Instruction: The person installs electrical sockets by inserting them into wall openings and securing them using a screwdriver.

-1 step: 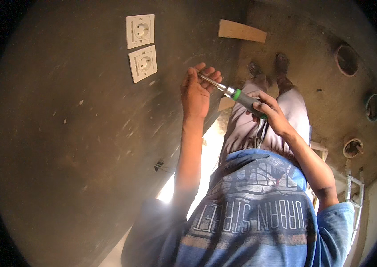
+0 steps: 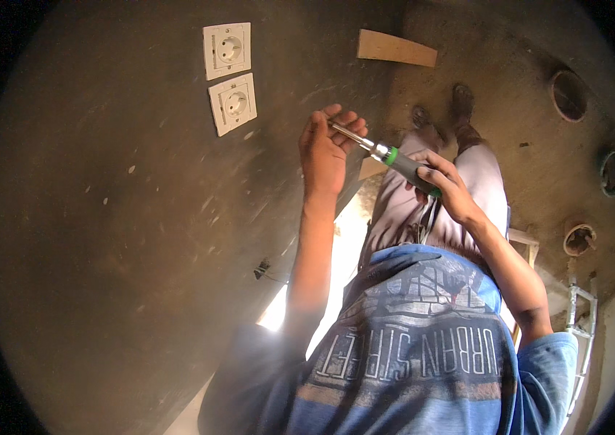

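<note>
My right hand (image 2: pixel 447 183) is wrapped round the grey and green handle of a screwdriver (image 2: pixel 410 168). The metal shaft slants up and left, away from my body. At its far end my left hand (image 2: pixel 328 156) has its palm turned up, with thumb and curled fingers closed about the tip. Whether a small part sits at that tip is too small to tell. Beyond my left hand, on the dark wall, are two white sockets, an upper socket (image 2: pixel 228 51) and a lower socket (image 2: pixel 233 104), set close together and slightly out of line.
A wooden board (image 2: pixel 397 48) lies near the wall's foot. On the floor at the right are a round brownish container (image 2: pixel 568 96), a green-rimmed one (image 2: pixel 613 174) and a smaller bucket (image 2: pixel 580 239). A pale ladder (image 2: pixel 583 319) stands at lower right. Wires (image 2: pixel 262 270) poke from the wall.
The whole view has shifted very slightly. Both hands keep their hold on the screwdriver in nearly the same pose.
</note>
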A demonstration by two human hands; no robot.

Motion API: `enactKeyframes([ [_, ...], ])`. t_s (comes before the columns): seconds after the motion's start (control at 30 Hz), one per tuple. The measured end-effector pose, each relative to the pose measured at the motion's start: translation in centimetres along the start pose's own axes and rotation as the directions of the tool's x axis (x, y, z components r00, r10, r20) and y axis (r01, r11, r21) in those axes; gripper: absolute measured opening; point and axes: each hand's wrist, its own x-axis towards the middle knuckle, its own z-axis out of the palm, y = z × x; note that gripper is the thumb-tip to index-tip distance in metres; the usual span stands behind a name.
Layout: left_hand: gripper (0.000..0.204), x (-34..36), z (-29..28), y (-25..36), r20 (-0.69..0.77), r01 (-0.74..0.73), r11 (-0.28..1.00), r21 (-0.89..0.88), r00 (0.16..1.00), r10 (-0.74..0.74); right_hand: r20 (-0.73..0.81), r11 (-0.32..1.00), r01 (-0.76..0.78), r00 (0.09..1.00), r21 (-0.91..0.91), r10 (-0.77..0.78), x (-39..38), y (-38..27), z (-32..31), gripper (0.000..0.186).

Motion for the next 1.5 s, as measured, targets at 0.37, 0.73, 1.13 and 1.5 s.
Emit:
enactKeyframes([
  [0.37, 0.038, -3.2, -5.2, -3.3, -0.161, 0.189, 0.931, 0.311, 0.976, -0.145, -0.220, 0.867, 0.166, 0.929, -0.469, -0.297, -1.1, 7.7, 0.2, 0.035],
  [0.73, 0.032, -2.6, -5.8, -2.7, -0.167, 0.056, 0.990, 0.131, 0.985, -0.034, -0.230, 0.908, 0.227, 0.920, -0.351, -0.319, -1.2, 9.3, 3.0, 0.035],
  [1.13, 0.030, -1.6, -2.2, 0.2, -0.056, -0.010, 0.998, 0.061, 0.998, 0.013, -0.237, 0.876, 0.316, 0.878, -0.364, -0.416, -1.0, 3.1, 4.4, 0.035],
  [1.5, 0.022, -9.6, 1.2, 3.1, 0.150, -0.084, 0.979, 0.187, 0.987, 0.056, 0.369, 0.988, -0.154, 0.917, -0.025, 0.153, -3.0, -6.3, 9.3, 0.042],
])
